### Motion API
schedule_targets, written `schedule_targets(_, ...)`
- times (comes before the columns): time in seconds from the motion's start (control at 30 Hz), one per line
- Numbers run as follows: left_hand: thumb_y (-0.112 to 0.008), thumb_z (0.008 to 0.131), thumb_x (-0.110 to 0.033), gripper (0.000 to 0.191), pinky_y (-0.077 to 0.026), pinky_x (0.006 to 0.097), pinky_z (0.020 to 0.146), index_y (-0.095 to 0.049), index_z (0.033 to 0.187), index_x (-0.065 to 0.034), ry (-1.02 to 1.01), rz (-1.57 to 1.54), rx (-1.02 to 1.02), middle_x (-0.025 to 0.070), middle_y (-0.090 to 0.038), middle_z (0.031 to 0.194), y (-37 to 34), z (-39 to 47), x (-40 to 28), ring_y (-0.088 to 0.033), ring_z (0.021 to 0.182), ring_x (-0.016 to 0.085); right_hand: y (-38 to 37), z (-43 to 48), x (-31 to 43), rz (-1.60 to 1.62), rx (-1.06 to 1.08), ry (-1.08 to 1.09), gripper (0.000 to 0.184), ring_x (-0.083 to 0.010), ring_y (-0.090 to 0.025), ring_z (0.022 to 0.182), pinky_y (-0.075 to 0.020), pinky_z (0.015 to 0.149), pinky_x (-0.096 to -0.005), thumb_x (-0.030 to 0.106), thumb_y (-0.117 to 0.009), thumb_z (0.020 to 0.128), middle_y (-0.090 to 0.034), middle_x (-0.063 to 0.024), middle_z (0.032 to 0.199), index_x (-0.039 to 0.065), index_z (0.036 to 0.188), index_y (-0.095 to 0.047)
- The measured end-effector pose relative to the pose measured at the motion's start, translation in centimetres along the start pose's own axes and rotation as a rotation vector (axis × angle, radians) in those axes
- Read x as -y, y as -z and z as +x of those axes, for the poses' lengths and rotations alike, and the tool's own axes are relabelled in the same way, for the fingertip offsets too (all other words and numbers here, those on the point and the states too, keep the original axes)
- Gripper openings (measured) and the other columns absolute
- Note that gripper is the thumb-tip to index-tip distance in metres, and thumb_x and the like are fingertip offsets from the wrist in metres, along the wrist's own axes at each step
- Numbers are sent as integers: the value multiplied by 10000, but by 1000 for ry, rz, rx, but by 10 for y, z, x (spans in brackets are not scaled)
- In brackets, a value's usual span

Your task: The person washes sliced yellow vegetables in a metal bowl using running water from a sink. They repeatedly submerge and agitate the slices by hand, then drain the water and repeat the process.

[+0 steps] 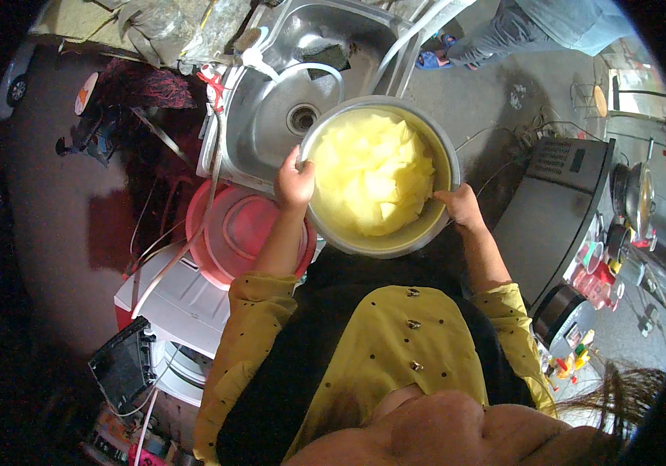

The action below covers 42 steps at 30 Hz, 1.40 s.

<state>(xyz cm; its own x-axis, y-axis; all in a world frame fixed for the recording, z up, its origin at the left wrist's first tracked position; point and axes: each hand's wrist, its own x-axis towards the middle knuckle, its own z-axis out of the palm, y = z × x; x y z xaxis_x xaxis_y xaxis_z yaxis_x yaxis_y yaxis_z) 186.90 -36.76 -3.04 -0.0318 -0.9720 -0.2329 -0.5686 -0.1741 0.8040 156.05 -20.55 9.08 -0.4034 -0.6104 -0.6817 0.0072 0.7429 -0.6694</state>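
Note:
A round metal bowl [388, 247] is held level in front of my body, between my two hands. Pale yellow sliced pieces of food [374, 175], perhaps potato, lie heaped inside it. My left hand [294, 182] grips the bowl's left rim, thumb on top and fingers mostly hidden beneath. On the opposite side my right hand [462, 205] holds the lower right rim, with its thumb over the edge. The bowl overlaps the near right corner of a stainless steel sink [257, 137], whose drain [302, 119] shows just left of the bowl.
Red plastic basins [210, 256] sit below my left forearm, beside a white washing machine [175, 285]. A hose [214, 169] runs down past them. A dark-topped cabinet [543, 209] stands at right. Another person [508, 35] is beyond the sink, upper right.

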Motion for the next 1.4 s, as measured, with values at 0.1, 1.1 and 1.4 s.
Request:
schedule_targets(0.1, -631, 798, -295, 514, -500, 402, 842, -570, 1269, -98, 17, 120, 15, 182, -665, 1075, 3, -5, -5, -646, 978, 340, -3, -4, 4, 4, -20, 89, 213, -167, -629, 700, -500, 643, -311, 62, -661, 752, -682, -91, 790, -72, 917, -672)
schedule_targets(1.1, -554, 836, -199, 653, -225, 517, 1117, -350, 1456, -212, -471, 573, 21, 98, -276, 1531, -7, -11, -54, -293, 1387, 315, -20, -11, -8, 132, -15, 130, 208, -124, -552, 550, -430, 509, -297, 120, -649, 764, -636, -61, 666, -57, 872, -671)
schedule_targets(1.4, -588, 869, -407, 699, -182, 518, 1135, -320, 1468, -164, -560, 523, 94, 100, -239, 1545, -11, -9, -59, -230, 1416, 314, -15, -4, -13, -17, -20, 78, 212, -148, -588, 589, -468, 564, -317, 149, -660, 777, -660, -75, 709, -47, 857, -676)
